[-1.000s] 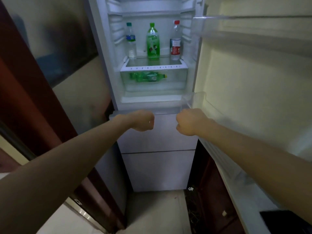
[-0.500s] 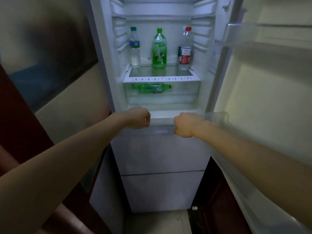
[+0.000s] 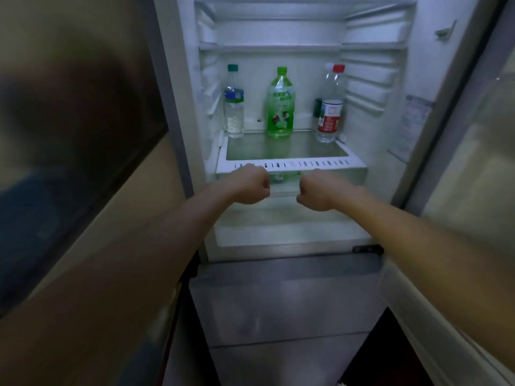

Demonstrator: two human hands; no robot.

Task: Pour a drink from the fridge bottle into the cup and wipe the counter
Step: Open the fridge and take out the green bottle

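**Both fists at the open fridge, bottles not yet touched**

The left hand [image 3: 250, 185] and the right hand [image 3: 317, 192] are each clenched into a fist, side by side with a small gap between them. Neither holds anything that can be seen. They sit in front of the clear crisper drawer [image 3: 351, 176]. Whether the knuckles touch its front cannot be told.

The fridge door [image 3: 459, 162] stands swung wide, off to the outer side of the right hand, so the compartment is open to reach. Three bottles stand upright at the back of the glass shelf [image 3: 287, 151], just above and beyond the hands, each in its own spot and apart from the others.

The green bottle [image 3: 281, 107] lies straight ahead of the gap between the fists, above and further in. The water bottle [image 3: 233, 104], with its blue label, is up beyond the left hand. The red-capped bottle [image 3: 331, 107] is up beyond the right hand. Something green shows inside the drawer between the fists, mostly hidden.

The green bottle looks the likeliest drink, though the task does not say which to take. Fetching appears to be the step in hand. A fist would have to unfold, rise past the white shelf trim [image 3: 292, 164] and close round a bottle. The cup and the counter are not in view.
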